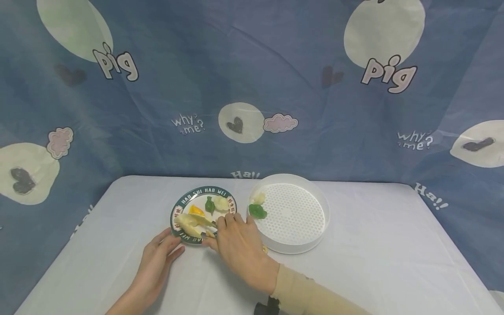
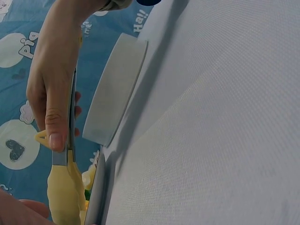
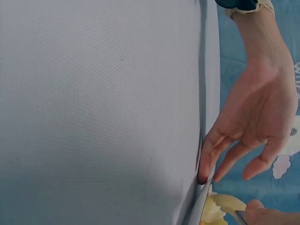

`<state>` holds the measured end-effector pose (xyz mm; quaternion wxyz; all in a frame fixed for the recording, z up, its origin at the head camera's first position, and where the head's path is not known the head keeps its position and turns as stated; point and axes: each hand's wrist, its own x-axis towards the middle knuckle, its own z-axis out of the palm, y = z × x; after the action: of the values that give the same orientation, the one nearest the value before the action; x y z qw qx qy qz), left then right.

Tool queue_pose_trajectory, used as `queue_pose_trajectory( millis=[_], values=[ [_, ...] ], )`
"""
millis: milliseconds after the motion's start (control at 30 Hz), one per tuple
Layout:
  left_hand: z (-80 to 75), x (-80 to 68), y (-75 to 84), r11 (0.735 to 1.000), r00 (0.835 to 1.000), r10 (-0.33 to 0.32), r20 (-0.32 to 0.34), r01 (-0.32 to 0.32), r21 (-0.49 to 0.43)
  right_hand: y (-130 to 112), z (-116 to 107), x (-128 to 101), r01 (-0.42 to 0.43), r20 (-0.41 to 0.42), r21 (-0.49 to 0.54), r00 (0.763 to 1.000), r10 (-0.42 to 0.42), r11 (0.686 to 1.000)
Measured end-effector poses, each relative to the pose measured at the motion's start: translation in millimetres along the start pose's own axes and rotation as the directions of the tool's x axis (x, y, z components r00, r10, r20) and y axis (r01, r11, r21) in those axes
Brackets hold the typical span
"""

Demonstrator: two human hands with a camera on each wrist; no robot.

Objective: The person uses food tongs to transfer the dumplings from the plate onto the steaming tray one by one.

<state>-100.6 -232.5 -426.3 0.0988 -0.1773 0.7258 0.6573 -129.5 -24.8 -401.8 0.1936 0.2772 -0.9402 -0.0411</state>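
Note:
A green-rimmed plate (image 1: 175, 214) holds a yellow dumpling (image 1: 192, 225), an orange one (image 1: 196, 211), a green one (image 1: 210, 204) and a white one (image 1: 221, 202). My right hand (image 1: 223, 228) grips metal tongs (image 2: 72, 117) whose tips pinch the yellow dumpling (image 2: 65, 192) over the plate. The left hand (image 1: 170, 243) lies beside the plate with relaxed fingers; in the right wrist view this left hand (image 3: 253, 126) touches the plate rim (image 3: 200, 206) with its thumb. A white perforated steamer tray (image 1: 311, 197) to the right holds a white dumpling (image 1: 257, 199) and a green dumpling (image 1: 257, 212).
Everything stands on a table under a white cloth (image 1: 374, 245). A blue printed curtain (image 1: 252, 87) hangs behind and around it. The steamer tray's side wall (image 2: 115, 89) stands close to the plate.

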Motion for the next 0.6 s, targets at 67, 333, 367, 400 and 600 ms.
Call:
queue_pose_trajectory(
  millis=[67, 333, 367, 400, 600],
  values=[
    [0.4, 0.0, -0.2, 1.0, 1.0, -0.006, -0.002, 0.006, 0.004, 0, 0, -2, 0.002, -0.011, 0.0, 1.0, -0.002, 1.0],
    [1.3, 0.2, -1.6, 1.0, 1.0, 0.004, -0.013, -0.004, -0.012, 6, -9, -8, -0.014, -0.017, 0.002, 1.0, 0.014, 1.0],
    [1.6, 0.2, -1.4, 1.0, 1.0, 0.004, -0.014, -0.005, -0.017, 8, -11, -8, -0.022, -0.011, 0.009, 1.0, 0.023, 1.0],
    [1.6, 0.2, -1.5, 1.0, 1.0, 0.006, -0.012, -0.006, -0.02, 9, -12, -9, -0.032, -0.004, 0.015, 0.999, 0.032, 0.999],
    [0.3, -0.1, -0.9, 1.0, 1.0, 0.0, -0.009, -0.001, -0.022, 21, -17, -17, -0.078, -0.004, 0.035, 0.997, 0.078, 0.996]
  ],
)
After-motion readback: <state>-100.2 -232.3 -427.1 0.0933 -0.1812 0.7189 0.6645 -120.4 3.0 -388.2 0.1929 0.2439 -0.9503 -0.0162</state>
